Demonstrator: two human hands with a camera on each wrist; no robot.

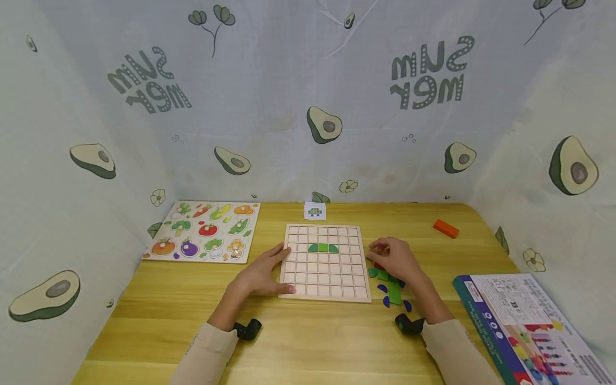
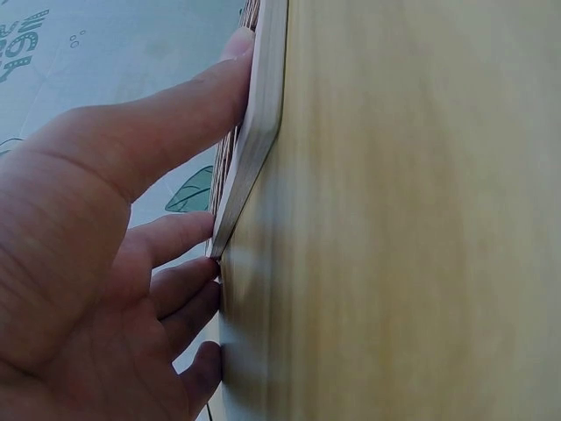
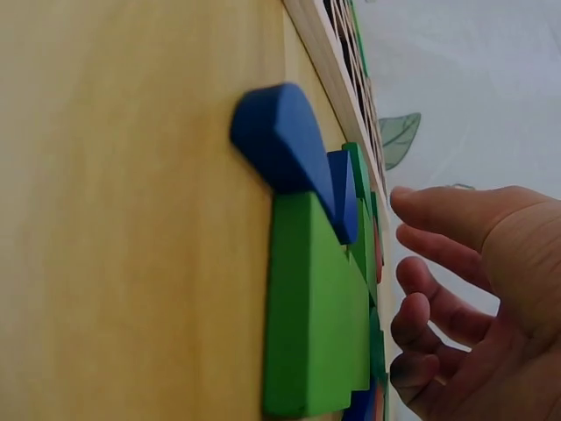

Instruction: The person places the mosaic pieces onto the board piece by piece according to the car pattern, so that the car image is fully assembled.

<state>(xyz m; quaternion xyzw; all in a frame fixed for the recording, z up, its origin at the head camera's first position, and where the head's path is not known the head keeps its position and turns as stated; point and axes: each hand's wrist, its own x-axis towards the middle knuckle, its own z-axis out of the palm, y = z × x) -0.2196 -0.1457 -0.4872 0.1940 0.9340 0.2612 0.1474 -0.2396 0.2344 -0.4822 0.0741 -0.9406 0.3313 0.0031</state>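
Note:
A wooden grid board [image 1: 324, 274] lies in the middle of the table, with several green pieces [image 1: 323, 248] forming a low dome shape in its upper rows. My left hand [image 1: 262, 274] rests against the board's left side, fingers spread, thumb on its near left corner. Right of the board, my right hand [image 1: 395, 258] hovers over a cluster of loose pieces, including a green block [image 1: 394, 293] and blue half-rounds [image 1: 407, 306]. A red piece [image 1: 378, 266] shows partly beneath the fingers. In the right wrist view, thumb and fingers are bent loosely and apart, with no piece seen between them.
Behind the board is a small picture card [image 1: 315, 210]. A vegetable puzzle board [image 1: 197, 235] lies at the back left. An orange block [image 1: 446, 229] lies at the back right, and a printed box [image 1: 534, 326] sits at the right edge. Printed cloth walls surround the table.

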